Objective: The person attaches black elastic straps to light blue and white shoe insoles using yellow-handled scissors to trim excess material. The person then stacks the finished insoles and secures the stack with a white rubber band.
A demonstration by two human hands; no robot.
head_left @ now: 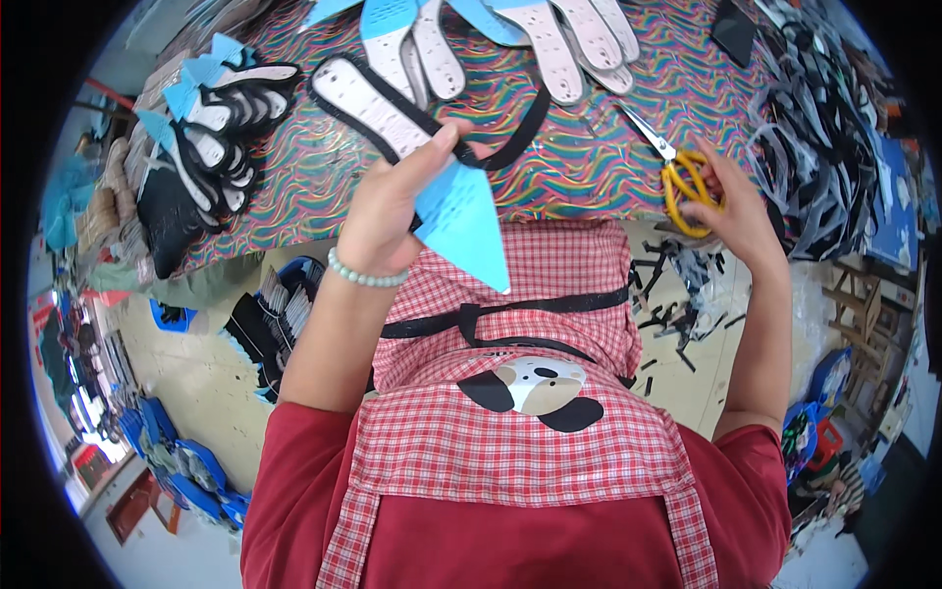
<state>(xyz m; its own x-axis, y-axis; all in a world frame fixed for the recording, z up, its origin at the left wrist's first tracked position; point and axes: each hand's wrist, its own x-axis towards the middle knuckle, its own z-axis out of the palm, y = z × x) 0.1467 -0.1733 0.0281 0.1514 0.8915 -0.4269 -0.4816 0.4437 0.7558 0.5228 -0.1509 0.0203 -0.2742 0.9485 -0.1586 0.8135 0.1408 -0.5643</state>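
Note:
My left hand (402, 196), with a pale green bead bracelet on its wrist, pinches an insole-shaped piece (371, 96). The piece is white and perforated with black edging, and its pointed light blue end hangs below my fingers. From its edge a loose black binding strip (520, 137) curls to the right. Over the right part of the table, my right hand (731, 201) has its fingers around the yellow handles of a pair of scissors (677, 172). The blades are closed together and point to the far left.
More white and blue pieces (559, 59) lie at the table's far side. A stack of black-edged ones (211, 137) is at the left. Tangled black and grey strips (824, 147) heap at the right, near a dark phone-like object (734, 31). Black scraps (687, 304) litter the floor.

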